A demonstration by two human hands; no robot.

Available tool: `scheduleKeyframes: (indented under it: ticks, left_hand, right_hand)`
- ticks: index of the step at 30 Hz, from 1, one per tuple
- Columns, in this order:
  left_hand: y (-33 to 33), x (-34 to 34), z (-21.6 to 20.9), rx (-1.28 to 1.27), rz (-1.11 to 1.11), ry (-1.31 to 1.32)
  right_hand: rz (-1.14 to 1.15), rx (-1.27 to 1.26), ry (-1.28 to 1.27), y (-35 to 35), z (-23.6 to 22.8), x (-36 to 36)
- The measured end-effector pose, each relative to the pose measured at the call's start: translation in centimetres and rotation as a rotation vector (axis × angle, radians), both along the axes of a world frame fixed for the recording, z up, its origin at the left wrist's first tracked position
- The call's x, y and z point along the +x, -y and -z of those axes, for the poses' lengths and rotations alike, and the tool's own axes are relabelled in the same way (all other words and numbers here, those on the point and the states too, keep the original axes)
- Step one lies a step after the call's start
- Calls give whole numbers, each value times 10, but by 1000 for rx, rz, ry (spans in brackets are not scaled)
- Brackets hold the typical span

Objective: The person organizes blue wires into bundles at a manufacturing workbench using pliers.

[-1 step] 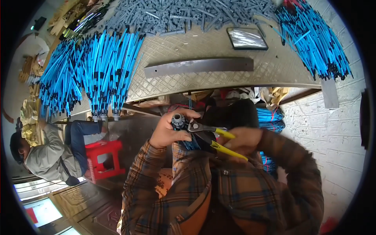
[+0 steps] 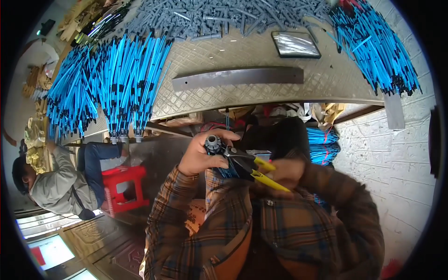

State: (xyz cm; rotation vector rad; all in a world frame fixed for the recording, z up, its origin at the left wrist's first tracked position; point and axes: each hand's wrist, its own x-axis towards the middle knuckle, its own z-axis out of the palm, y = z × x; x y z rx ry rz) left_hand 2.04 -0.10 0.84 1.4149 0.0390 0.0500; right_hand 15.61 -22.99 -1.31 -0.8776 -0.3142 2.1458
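My left hand [image 2: 198, 156] is closed round a grey ribbed plastic fitting [image 2: 213, 143], its round open end facing up. Blue and black strands [image 2: 227, 172] show just below it, between my fingers and the tool. Yellow-handled pliers [image 2: 273, 182] are gripped in my right hand [image 2: 288, 171], which is smeared by motion. Their metal head [image 2: 232, 151] lies against the side of the fitting, and the jaw tips are partly hidden there.
On the patterned table [image 2: 205, 100] lie a dark metal bar [image 2: 238, 78], a framed rectangular piece [image 2: 295, 44], a pile of grey plastic parts [image 2: 224, 17] and blue rod bundles [image 2: 126, 84]. A person [image 2: 60, 182] sits at left near a red stool [image 2: 123, 189].
My right hand has shifted slightly left, and the pliers' yellow handles are closer together. My left hand and the fitting stay in place.
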Motion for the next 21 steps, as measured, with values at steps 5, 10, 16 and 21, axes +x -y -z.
scheduleKeyframes:
  ticks: [5, 10, 16, 21]
  left_hand:
    - [-6, -1, 6, 18, 124, 42]
    - [3, 2, 5, -49, 12, 40]
    - [5, 6, -7, 63, 101, 20]
    - [8, -1, 3, 32, 57, -37]
  right_hand:
    - [37, 204, -521, 0, 28, -14]
    - [169, 1000, 1554, -7, -36, 13]
    - [23, 96, 59, 15, 17, 1]
    - [26, 444, 587, 9, -8, 16]
